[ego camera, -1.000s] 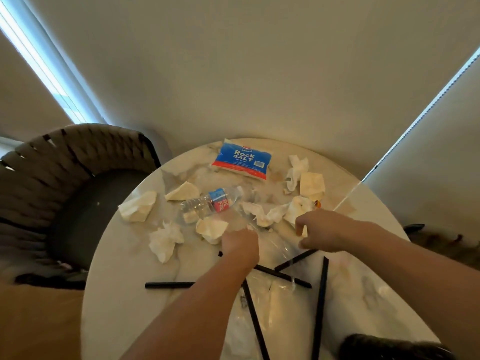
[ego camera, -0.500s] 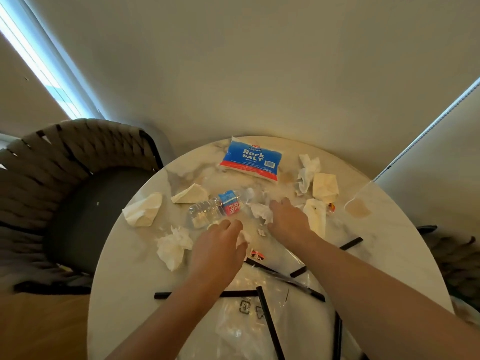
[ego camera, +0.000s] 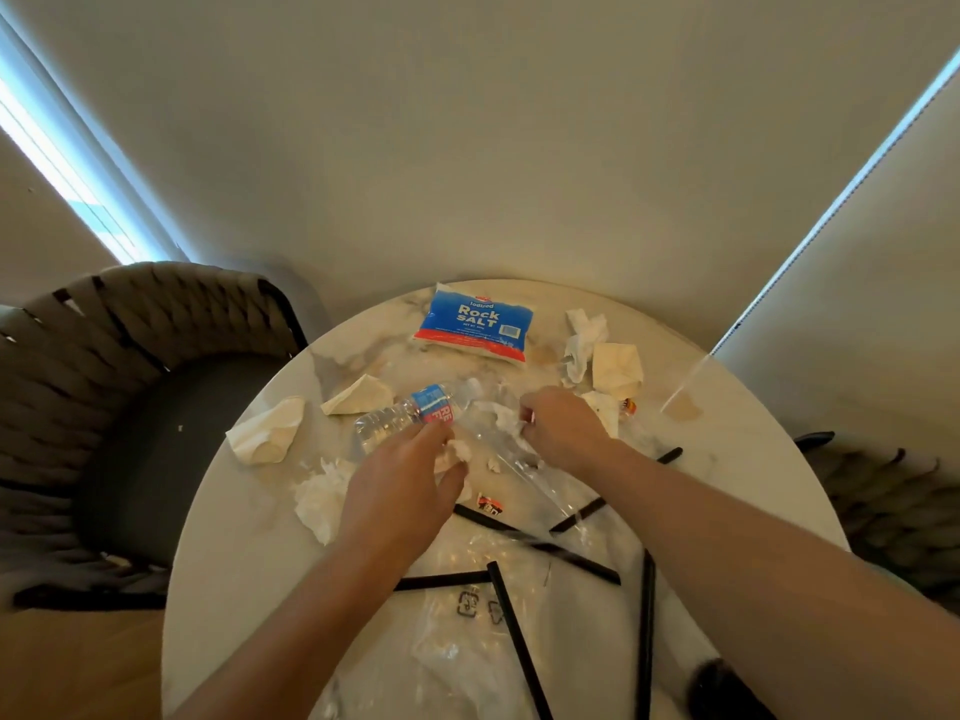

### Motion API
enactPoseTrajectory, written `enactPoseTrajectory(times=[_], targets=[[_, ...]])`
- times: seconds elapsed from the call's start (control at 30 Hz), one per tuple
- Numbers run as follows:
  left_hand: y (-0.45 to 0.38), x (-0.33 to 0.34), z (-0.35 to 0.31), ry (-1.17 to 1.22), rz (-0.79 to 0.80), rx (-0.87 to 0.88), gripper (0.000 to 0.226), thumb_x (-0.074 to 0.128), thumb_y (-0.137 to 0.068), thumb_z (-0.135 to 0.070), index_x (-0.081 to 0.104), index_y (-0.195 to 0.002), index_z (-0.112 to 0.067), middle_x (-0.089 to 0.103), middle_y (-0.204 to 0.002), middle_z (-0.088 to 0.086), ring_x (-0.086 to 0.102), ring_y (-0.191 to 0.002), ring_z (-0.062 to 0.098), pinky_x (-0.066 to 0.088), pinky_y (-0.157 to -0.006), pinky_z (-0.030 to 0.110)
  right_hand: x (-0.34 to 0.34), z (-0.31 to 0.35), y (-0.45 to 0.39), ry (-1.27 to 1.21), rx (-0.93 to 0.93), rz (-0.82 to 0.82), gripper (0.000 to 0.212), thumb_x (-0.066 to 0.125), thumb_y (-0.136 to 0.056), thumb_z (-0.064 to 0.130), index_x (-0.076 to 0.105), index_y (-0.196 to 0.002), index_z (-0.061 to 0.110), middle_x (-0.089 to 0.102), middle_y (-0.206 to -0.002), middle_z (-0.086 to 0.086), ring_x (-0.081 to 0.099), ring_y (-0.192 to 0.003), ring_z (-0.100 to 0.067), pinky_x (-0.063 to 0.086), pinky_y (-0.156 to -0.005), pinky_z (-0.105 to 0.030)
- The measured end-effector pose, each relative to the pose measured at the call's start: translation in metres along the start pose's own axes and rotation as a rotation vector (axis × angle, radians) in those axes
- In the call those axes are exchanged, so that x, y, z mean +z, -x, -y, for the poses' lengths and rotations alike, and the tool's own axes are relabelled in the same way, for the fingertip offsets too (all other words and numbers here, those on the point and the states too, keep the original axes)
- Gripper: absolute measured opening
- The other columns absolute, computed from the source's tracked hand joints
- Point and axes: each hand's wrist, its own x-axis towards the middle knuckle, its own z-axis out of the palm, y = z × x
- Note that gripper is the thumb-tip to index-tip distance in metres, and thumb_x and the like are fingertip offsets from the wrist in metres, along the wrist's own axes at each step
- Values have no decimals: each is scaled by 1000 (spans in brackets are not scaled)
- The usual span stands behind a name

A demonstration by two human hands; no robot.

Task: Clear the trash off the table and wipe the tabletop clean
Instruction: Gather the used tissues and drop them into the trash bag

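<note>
A round marble table (ego camera: 234,537) is littered with trash. My left hand (ego camera: 402,488) curls its fingers round a crumpled white tissue (ego camera: 458,453) just below a lying plastic water bottle (ego camera: 410,413). My right hand (ego camera: 563,428) pinches another white tissue (ego camera: 505,419) beside the bottle's neck. A clear plastic bag (ego camera: 467,636) lies flat under both forearms, and its far end reaches up between the hands. More tissues lie at the left (ego camera: 267,431), (ego camera: 358,394), (ego camera: 319,498) and at the back right (ego camera: 584,343), (ego camera: 615,368).
A blue rock salt bag (ego camera: 475,324) lies at the far edge by the wall. Several black straws (ego camera: 519,641) cross over the clear bag. A small wrapper (ego camera: 489,506) sits near my left hand. A woven chair (ego camera: 119,366) stands at the left, another chair (ego camera: 893,511) at the right.
Both hands left the near part of the clear bag and reached forward. The left hand closed round a tissue below the bottle. The right hand shifted left onto a tissue by the bottle neck.
</note>
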Motion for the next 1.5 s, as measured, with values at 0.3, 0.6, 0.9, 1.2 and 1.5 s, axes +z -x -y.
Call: enactPoseTrajectory(times=[0.3,0.6,0.9,1.2,1.5], targets=[[-17,5,-118,56,100,125,29,59,-89,-40,60,-116,-29,54,-113,-7,54,-101,15,48,-84,33,-130,-69,73,-386,129,200,15,69,-86,16,57,-78,15,63,-72,2,62,-59,-6,42,-46,-16],[-15,132,-307,83,437,417,26,66,-84,-38,66,-104,-21,61,-97,-2,56,-88,15,38,-67,26,-130,-269,211,-487,527,122,10,66,-90,23,59,-86,17,66,-87,-1,69,-72,-10,47,-54,-21],[-4,246,-409,-23,1003,306,38,62,-90,-35,53,-123,-17,58,-112,6,62,-80,16,52,-51,19,-47,-378,313,-750,860,225,4,64,-90,15,66,-94,12,63,-90,1,64,-70,-7,45,-46,-11],[-6,264,-423,-166,1095,260,35,59,-92,-38,50,-121,-19,55,-111,5,63,-87,19,58,-62,27,-27,-387,317,-815,822,194,6,60,-92,20,59,-88,25,65,-92,1,69,-70,-13,49,-47,-20],[-16,171,-337,115,816,-137,23,63,-90,-36,62,-103,-17,67,-93,4,68,-79,17,54,-54,25,-90,-302,230,-719,455,138,21,67,-87,37,60,-104,25,65,-93,2,67,-76,-12,51,-62,-25]])
